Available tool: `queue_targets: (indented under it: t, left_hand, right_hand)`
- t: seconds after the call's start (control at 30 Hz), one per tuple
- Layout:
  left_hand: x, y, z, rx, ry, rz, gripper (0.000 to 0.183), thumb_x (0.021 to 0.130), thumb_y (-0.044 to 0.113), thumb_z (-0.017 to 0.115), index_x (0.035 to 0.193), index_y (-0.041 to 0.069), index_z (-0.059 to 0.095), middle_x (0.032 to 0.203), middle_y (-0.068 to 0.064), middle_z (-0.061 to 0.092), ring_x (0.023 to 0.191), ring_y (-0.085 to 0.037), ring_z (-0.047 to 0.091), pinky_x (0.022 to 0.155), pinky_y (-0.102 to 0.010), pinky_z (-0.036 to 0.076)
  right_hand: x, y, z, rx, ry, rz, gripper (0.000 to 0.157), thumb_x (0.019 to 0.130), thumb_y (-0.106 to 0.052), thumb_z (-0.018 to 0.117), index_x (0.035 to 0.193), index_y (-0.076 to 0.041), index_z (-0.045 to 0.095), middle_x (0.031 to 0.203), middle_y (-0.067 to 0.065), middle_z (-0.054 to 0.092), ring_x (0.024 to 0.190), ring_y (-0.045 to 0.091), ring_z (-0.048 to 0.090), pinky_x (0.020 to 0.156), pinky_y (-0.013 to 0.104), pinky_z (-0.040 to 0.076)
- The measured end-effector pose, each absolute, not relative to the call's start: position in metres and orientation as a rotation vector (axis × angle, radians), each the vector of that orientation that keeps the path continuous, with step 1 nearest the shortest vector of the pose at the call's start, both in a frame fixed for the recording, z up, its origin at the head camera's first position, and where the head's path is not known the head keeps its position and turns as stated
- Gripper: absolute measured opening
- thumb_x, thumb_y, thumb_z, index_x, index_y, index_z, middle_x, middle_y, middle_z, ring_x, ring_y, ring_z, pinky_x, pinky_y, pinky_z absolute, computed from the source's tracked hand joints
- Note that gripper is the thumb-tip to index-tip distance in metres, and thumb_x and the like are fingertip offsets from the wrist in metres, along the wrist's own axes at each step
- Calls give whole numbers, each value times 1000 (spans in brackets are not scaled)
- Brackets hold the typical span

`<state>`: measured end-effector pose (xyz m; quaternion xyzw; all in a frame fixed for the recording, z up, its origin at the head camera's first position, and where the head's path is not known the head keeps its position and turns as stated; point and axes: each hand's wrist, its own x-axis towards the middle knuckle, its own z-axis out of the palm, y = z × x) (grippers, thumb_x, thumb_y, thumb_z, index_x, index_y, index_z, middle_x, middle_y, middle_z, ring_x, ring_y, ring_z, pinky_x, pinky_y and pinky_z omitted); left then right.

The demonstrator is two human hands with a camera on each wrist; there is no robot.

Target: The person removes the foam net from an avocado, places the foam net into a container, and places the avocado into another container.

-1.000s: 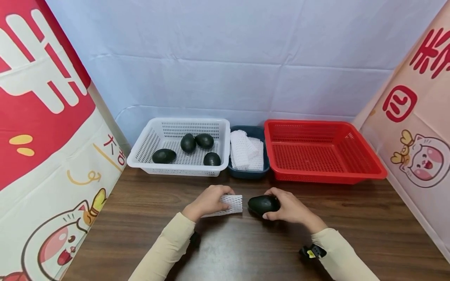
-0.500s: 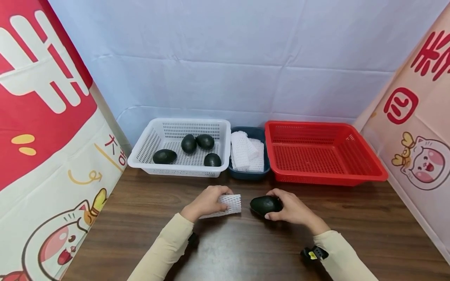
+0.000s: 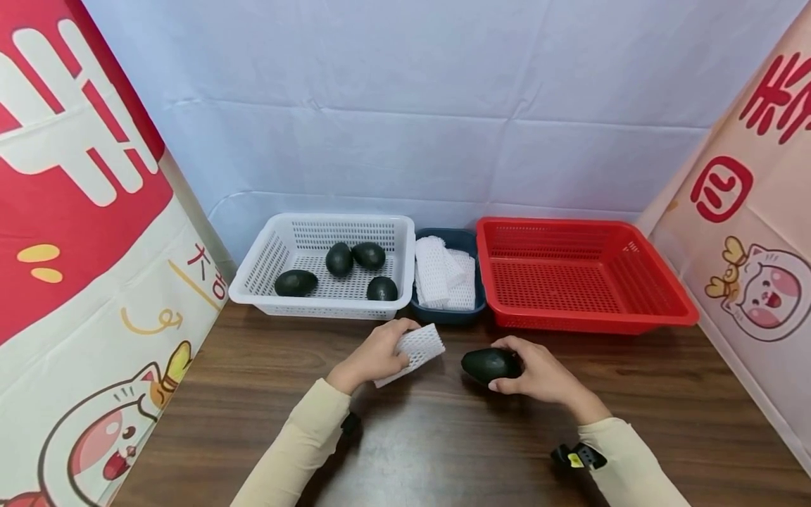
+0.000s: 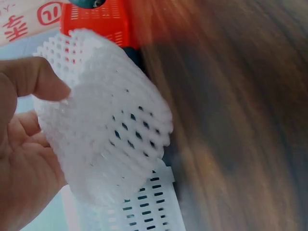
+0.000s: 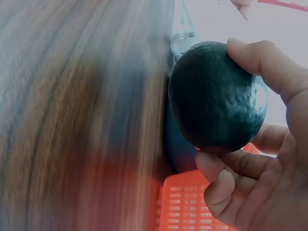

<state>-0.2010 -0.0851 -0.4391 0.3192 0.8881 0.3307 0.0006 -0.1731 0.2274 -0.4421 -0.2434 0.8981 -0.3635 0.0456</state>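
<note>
My left hand (image 3: 379, 354) pinches a white foam net sleeve (image 3: 419, 350) between thumb and fingers, its free end tilted up to the right. In the left wrist view the sleeve (image 4: 106, 120) bulges slightly, with the thumb on its near side. My right hand (image 3: 538, 373) grips a dark green avocado (image 3: 489, 365) by its right end, the narrower end facing the sleeve. A small gap separates avocado and sleeve. Thumb and fingers sit on opposite sides of the avocado (image 5: 216, 98) in the right wrist view.
Behind the hands stand a white basket (image 3: 329, 304) with several avocados (image 3: 296, 282), a dark blue bin (image 3: 450, 316) of folded foam sleeves (image 3: 434, 271), and a red basket (image 3: 589, 322). All rest on a brown wooden table (image 3: 443, 451), with printed cloths at both sides.
The left hand has tilted the foam sleeve, raising its free end up and to the right. The right hand has moved slightly rightward with the avocado, widening the gap.
</note>
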Motion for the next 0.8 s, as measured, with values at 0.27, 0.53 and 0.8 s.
queue_targets:
  t: [0.27, 0.53, 0.8]
  left_hand:
    - [-205, -76, -432, 829, 2769, 1238, 46, 76, 0, 68, 119, 6, 52, 91, -4, 63, 80, -14, 59, 68, -28, 47]
    - [-210, -69, -431, 831, 2795, 1478, 30, 76, 2, 72, 100, 10, 56, 88, -1, 62, 71, -11, 59, 65, -27, 48]
    - [-215, -60, -424, 733, 2842, 1537, 24, 79, 12, 73, 100, 8, 64, 94, -4, 65, 74, -11, 61, 64, -26, 47]
  right_hand:
    - [-172, 240, -437, -654, 2786, -1096, 62, 68, -36, 83, 117, -7, 57, 101, 3, 60, 80, 16, 54, 67, 33, 45]
    - [-172, 252, -434, -573, 2807, -1099, 65, 69, -37, 82, 119, -4, 56, 106, 8, 59, 82, 19, 53, 66, 34, 45]
    - [-169, 266, -433, -498, 2849, -1084, 65, 70, -36, 81, 120, -5, 55, 106, 13, 59, 80, 20, 53, 64, 35, 45]
